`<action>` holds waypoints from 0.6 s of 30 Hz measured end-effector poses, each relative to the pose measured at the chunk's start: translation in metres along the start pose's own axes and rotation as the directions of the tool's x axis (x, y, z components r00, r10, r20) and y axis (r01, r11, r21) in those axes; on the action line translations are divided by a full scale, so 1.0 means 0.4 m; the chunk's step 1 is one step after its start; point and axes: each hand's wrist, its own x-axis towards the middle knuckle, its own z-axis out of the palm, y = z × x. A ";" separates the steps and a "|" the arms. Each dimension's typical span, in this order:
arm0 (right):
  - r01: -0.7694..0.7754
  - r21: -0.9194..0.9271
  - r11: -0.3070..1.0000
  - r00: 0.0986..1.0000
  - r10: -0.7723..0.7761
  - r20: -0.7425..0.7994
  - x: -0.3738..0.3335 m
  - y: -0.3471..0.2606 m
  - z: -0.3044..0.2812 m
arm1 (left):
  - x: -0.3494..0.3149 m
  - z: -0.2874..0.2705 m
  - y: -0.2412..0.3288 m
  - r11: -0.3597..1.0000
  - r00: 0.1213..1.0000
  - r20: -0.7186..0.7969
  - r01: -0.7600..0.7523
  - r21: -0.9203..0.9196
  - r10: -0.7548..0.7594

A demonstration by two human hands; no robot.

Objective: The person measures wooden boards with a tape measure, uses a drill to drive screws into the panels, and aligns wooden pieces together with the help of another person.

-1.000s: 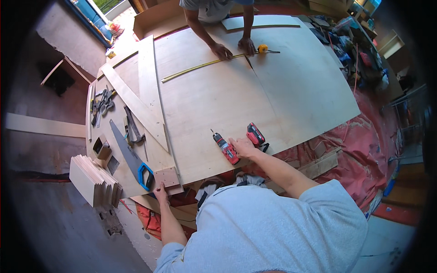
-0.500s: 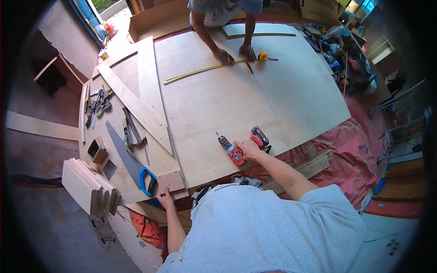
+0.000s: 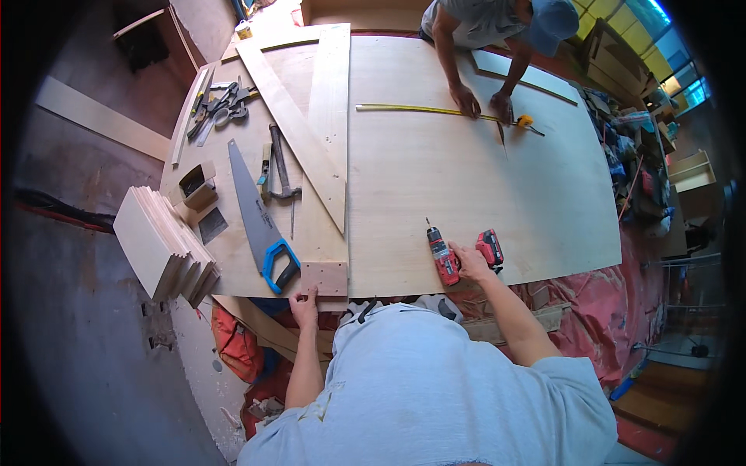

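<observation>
My right hand [image 3: 469,264] grips a red cordless drill [image 3: 444,255] lying on a large plywood sheet [image 3: 466,179], its bit pointing away from me. My left hand [image 3: 305,299] rests its fingers against the near edge of a small square wood block [image 3: 324,278] at the sheet's near left corner. A handsaw with a blue handle [image 3: 260,225] lies just left of that block.
Across the sheet another person presses both hands [image 3: 483,104] on a yellow tape measure [image 3: 435,111]. Long wood strips [image 3: 299,124], clamps and pliers [image 3: 225,109] and a hammer [image 3: 278,163] lie at left. A stack of boards [image 3: 159,245] sits at the left edge. Red sheeting [image 3: 614,311] covers the floor.
The view has shifted, so the table appears further right and lower. Both my hands stay where they were, on the drill and the block. The other person still holds the tape.
</observation>
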 end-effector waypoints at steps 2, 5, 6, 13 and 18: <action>-0.011 0.000 1.000 1.000 0.011 -0.023 0.000 -0.001 -0.002 | 0.002 -0.001 0.000 1.000 0.999 0.025 0.025 -0.015 -0.024; 0.018 -0.041 0.999 0.999 -0.020 -0.028 0.000 0.007 0.001 | -0.006 -0.006 0.016 1.000 0.999 0.044 0.020 -0.017 -0.019; 0.018 -0.056 0.998 1.000 -0.019 -0.020 0.001 0.010 0.000 | -0.010 -0.012 0.032 0.999 0.998 0.047 -0.034 0.038 0.032; 0.022 0.295 0.955 0.991 0.019 -0.136 0.011 -0.082 -0.279 | -0.052 -0.216 0.423 0.973 0.874 0.482 -0.057 0.222 -0.059; 0.678 0.159 0.717 0.515 -0.309 -0.800 -0.099 -0.205 -0.918 | -0.174 -0.415 0.976 0.430 0.542 0.053 -0.599 -0.676 0.838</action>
